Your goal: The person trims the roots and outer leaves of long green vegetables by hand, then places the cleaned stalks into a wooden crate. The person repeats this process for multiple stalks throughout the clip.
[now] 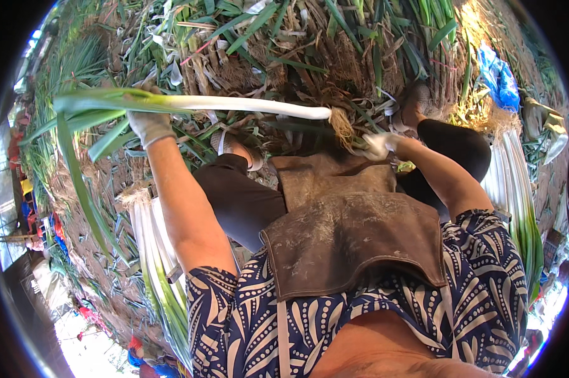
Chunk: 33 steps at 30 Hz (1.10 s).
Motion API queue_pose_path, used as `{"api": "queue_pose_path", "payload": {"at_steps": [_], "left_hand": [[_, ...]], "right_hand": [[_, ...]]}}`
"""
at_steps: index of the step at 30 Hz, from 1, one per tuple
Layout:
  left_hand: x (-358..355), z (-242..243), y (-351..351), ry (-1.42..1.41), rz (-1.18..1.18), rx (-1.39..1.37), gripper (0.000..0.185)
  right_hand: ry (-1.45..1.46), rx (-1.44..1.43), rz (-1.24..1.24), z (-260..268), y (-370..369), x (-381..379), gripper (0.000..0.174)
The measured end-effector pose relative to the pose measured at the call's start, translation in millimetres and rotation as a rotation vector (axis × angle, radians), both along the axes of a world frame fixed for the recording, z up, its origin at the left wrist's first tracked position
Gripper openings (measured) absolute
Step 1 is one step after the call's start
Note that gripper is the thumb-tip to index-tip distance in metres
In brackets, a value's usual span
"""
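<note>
A long green onion (246, 105) lies level across the view, its white stalk clean and its root tuft (342, 127) at the right end. My left hand (151, 125), in a pale work glove, grips it where white turns green; the leaves spread and droop to the left. Below the roots is my right hand (378, 145), gloved too, with fingers curled close to the tuft. Whether it pinches any roots or peeled leaf is unclear. A worn brown leather apron (360, 231) covers my lap and chest.
Unpeeled green onions with dry, rooty ends (313, 52) heap ahead of me. Cleaned bundles stand at my left (147, 241) and right (511, 184). A blue plastic bag (499, 78) lies at the upper right. Leaf scraps litter the soil around my shoes.
</note>
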State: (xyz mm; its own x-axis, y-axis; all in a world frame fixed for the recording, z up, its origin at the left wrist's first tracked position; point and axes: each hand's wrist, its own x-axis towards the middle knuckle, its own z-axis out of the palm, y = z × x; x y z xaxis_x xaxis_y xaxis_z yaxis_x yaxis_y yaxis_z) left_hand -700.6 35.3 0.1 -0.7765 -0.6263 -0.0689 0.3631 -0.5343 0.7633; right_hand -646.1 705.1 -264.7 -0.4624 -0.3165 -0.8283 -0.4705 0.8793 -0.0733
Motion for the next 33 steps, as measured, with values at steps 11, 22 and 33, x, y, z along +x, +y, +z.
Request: {"api": "queue_pose_path", "payload": {"at_steps": [11,22,33], "left_hand": [[12,11,67,0.206,-0.037,0.046,0.050],[25,8,97,0.318,-0.254,0.173,0.056],[66,26,102,0.376,-0.263,0.246,0.050]], "right_hand": [[0.346,-1.127,-0.392,215,-212,-82,0.052],[0.684,-1.113,-0.249,194,-240,-29,0.045],[0.977,-1.072,-0.094,197,-226,-37,0.056]]}}
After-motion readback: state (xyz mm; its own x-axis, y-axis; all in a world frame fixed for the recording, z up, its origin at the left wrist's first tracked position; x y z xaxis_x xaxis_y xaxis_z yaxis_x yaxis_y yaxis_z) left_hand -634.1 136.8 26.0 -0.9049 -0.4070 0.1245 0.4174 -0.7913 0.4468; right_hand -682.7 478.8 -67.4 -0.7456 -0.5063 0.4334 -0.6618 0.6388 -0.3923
